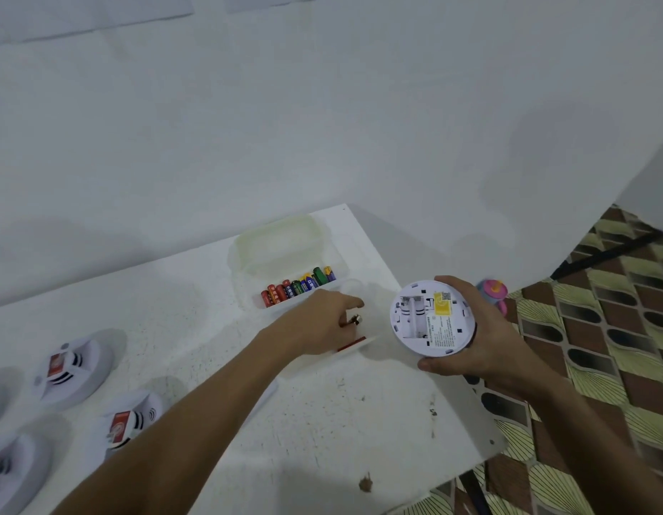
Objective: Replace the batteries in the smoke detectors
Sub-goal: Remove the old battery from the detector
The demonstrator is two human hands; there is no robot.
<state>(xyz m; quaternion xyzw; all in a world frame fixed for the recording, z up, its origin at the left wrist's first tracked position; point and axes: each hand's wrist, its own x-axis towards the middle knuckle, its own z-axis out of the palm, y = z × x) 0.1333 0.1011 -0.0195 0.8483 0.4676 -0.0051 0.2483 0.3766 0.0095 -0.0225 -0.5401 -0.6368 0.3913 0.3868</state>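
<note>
Rightward, right hand (482,336) grips smoke detector (433,318) off desk (270,421) edge, empty battery bay up. Left hand (322,321) pinches battery (354,320) beside it, near tray of batteries (298,288).

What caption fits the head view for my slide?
Right hand holds an opened smoke detector; left hand pinches a battery near the battery box.

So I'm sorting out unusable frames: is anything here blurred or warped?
Head view: the detectors at left are smeared, the held detector and the batteries fairly sharp; the wide lens bends the table edges; light is soft, without glare.
</note>
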